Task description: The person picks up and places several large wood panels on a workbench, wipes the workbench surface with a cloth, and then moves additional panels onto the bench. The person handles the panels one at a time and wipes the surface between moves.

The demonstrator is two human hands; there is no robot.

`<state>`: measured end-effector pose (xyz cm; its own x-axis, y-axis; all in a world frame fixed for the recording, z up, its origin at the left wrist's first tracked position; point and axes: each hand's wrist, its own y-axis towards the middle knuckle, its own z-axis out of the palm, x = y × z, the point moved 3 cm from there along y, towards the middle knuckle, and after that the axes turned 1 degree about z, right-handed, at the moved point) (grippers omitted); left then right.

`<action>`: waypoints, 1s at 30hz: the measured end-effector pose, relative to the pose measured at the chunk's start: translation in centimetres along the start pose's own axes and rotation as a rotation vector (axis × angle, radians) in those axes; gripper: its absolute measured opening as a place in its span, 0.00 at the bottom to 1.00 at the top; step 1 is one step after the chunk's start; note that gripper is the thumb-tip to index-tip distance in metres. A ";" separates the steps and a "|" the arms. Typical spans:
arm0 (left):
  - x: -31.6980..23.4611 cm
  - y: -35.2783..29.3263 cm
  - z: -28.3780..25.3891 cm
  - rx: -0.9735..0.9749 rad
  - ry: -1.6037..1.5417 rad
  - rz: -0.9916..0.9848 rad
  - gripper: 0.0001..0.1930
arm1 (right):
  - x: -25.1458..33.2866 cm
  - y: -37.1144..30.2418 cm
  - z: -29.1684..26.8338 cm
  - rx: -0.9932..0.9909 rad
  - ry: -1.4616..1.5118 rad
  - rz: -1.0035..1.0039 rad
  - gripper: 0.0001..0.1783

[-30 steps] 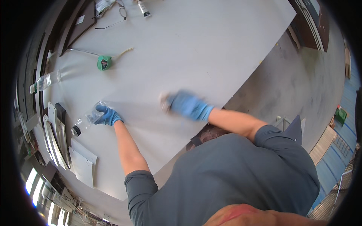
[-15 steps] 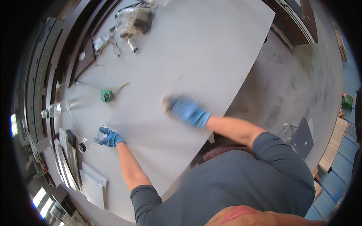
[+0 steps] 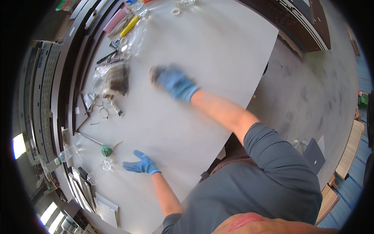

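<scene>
My left hand (image 3: 141, 163), in a blue glove, hangs low over the grey-white tabletop (image 3: 171, 132) with thumb and fingers apart and nothing in it. To its left a clear plastic bottle (image 3: 106, 165) lies on its side. My right hand (image 3: 177, 85), also gloved in blue, is stretched far across the table. Smeared by motion, it presses a wadded brownish cloth (image 3: 155, 75) onto the surface; the cloth's exact kind is blurred. Beyond the bottle sits a small round green object (image 3: 105, 151) beside a thin rod.
Another clear bottle (image 3: 69, 153) lies at the left edge. White panels (image 3: 106, 210) are stacked at the lower left. A plastic bag with dark contents (image 3: 117, 80), a yellow-handled tool (image 3: 129, 27) and a pink roll (image 3: 115, 20) lie at the far left. Dark boards (image 3: 62, 74) line that side.
My left hand has let go of the clear bottle and moved right, fingers spreading. My right hand has swept farther across the table with the cloth. The view has shifted, showing more of the far end.
</scene>
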<state>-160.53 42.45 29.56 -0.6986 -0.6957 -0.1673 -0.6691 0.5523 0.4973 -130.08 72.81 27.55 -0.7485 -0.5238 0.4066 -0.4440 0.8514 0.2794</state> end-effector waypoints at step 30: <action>-19.3 -5.3 -0.1 0.336 -0.112 0.111 0.38 | -16.4 24.5 -4.3 -0.316 -0.099 0.031 0.25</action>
<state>-143.45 52.87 30.26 -0.7828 -0.5784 -0.2296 -0.6203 0.7547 0.2135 -126.58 102.11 31.43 -0.8102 -0.4795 0.3372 -0.2570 0.8076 0.5308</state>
